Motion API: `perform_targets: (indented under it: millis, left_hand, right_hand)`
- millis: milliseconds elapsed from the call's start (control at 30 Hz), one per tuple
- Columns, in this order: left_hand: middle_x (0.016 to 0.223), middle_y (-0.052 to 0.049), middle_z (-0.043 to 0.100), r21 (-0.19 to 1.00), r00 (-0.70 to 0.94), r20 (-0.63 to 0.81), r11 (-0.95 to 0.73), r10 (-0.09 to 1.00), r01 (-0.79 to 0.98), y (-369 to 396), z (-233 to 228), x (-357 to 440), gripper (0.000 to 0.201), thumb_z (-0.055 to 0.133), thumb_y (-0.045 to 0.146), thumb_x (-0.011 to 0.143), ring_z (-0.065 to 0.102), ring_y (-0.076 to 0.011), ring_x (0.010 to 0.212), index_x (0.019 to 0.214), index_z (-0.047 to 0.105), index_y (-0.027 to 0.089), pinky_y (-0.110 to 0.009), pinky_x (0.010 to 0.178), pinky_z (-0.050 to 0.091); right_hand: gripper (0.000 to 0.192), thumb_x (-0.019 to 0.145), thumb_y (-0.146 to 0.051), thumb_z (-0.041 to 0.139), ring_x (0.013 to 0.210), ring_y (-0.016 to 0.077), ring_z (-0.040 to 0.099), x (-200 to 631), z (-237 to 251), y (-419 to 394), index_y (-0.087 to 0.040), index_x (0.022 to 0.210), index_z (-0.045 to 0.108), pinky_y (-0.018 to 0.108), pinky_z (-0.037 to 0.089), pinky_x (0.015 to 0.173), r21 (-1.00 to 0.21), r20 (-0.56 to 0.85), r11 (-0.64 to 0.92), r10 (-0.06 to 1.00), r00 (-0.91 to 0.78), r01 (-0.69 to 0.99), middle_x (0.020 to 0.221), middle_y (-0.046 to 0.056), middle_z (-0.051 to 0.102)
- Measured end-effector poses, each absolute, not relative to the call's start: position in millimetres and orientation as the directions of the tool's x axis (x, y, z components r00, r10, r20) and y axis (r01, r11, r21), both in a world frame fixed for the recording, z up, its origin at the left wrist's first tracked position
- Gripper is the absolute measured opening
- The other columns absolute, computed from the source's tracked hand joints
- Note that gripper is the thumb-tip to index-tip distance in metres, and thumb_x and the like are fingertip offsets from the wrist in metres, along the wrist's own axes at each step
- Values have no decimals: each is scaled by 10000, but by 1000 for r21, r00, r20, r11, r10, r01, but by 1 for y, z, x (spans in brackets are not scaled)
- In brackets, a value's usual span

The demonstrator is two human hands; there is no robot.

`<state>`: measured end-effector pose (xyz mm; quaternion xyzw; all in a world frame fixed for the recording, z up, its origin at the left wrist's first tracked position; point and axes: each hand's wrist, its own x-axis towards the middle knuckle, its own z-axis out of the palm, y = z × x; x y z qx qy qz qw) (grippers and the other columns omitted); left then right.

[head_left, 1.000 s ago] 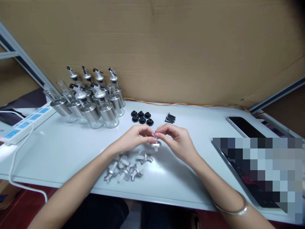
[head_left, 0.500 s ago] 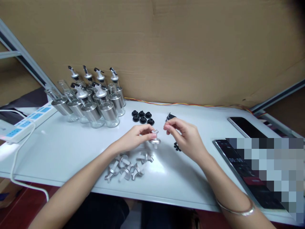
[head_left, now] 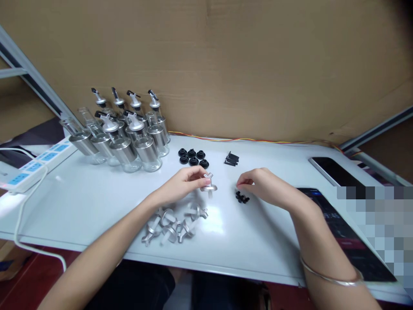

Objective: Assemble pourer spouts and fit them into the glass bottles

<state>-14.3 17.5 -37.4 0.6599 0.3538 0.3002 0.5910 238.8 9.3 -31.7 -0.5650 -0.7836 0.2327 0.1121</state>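
Reaching right hand (head_left: 264, 187) beside small black caps (head_left: 242, 197)

On the table (head_left: 80, 202), the bottles (head_left: 129, 137) crowd the rear left corner, a power strip (head_left: 29, 170) at the left edge. Rubber plugs (head_left: 193, 158) and pins (head_left: 231, 159) lie mid-rear. Metal spouts (head_left: 174, 224) heap near the front edge; small caps (head_left: 241, 198) lie right of them. Two tablets (head_left: 332, 172) occupy the right end.

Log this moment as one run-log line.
left hand: holds silver metal pourer cap | right hand: fingertips at small black parts | white table: loose silver caps pile
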Motion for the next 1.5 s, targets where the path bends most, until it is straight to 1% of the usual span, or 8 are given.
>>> perform_targets:
  millis: [233, 500, 633, 833, 1000, 1233, 1367, 1500]
  left_hand:
    - [764, 8, 586, 993, 574, -28, -44, 818, 112, 19, -39, -15, 190, 617, 343, 829, 589, -132, 757, 820, 572, 159, -285, 743, 421]
    - [774, 6, 614, 992, 569, -39, -36, 822, 121, 17, -37, -14, 177, 645, 320, 806, 576, -117, 745, 811, 582, 155, -265, 728, 418]
    - [771, 7, 616, 991, 586, -53, -28, 809, 129, 17, -39, -14, 200, 667, 335, 792, 582, -115, 735, 831, 585, 157, -272, 727, 419]
    - [779, -5, 642, 986, 580, -56, -45, 813, 158, 17, -39, -14, 210, 685, 335, 770, 602, -129, 746, 841, 592, 161, -287, 734, 436]
    - [797, -4, 643, 982, 579, -50, -67, 814, 178, 16, -36, -12, 203, 684, 339, 769, 610, -133, 763, 827, 598, 164, -292, 748, 456]
    - [765, 1, 655, 985, 594, -45, -64, 803, 161, 15, -34, -12, 201, 705, 312, 745, 597, -128, 727, 842, 615, 160, -295, 747, 452]
    - [751, 6, 659, 987, 599, -55, -46, 799, 152, 15, -33, -12, 183, 717, 289, 735, 600, -125, 720, 831, 629, 161, -292, 749, 452]
    - [748, 6, 660, 984, 585, -43, -68, 810, 166, 16, -33, -12, 158, 733, 269, 714, 599, -128, 725, 805, 660, 162, -290, 754, 450]
  right_hand:
    - [221, 713, -75, 556, 593, 186, 635, 236, -37, 13, -217, 640, 709, 278, 488, 556, -465, -148, 237, 929, -339, 853, 648, 9, 697]
    - [224, 759, -101, 537, 573, 178, 618, 229, -48, 13, -201, 688, 725, 269, 463, 539, -483, -61, 251, 946, -318, 839, 670, 29, 693]
    - [179, 780, -141, 564, 559, 175, 590, 229, -53, 14, -199, 693, 709, 273, 449, 550, -524, 25, 314, 935, -354, 792, 639, 30, 662]
    - [216, 844, -155, 480, 549, 151, 531, 218, -50, 12, -191, 666, 597, 263, 393, 544, -502, 49, 366, 916, -397, 783, 655, 23, 611]
    - [168, 902, -232, 442, 555, 133, 518, 201, -29, 1, -197, 787, 559, 253, 389, 548, -654, 121, 394, 897, -425, 646, 684, 10, 631]
    - [156, 829, -342, 647, 699, 166, 615, 193, -24, -4, -190, 796, 647, 290, 476, 649, -885, 206, 337, 902, -379, 321, 763, 33, 683]
    - [195, 778, -372, 725, 725, 183, 626, 193, -29, -2, -191, 757, 655, 315, 497, 672, -906, 230, 333, 906, -356, 261, 762, 36, 682]
    - [194, 793, -365, 724, 710, 174, 611, 193, -29, -3, -191, 752, 650, 314, 484, 661, -874, 283, 393, 890, -359, 286, 755, 31, 664]
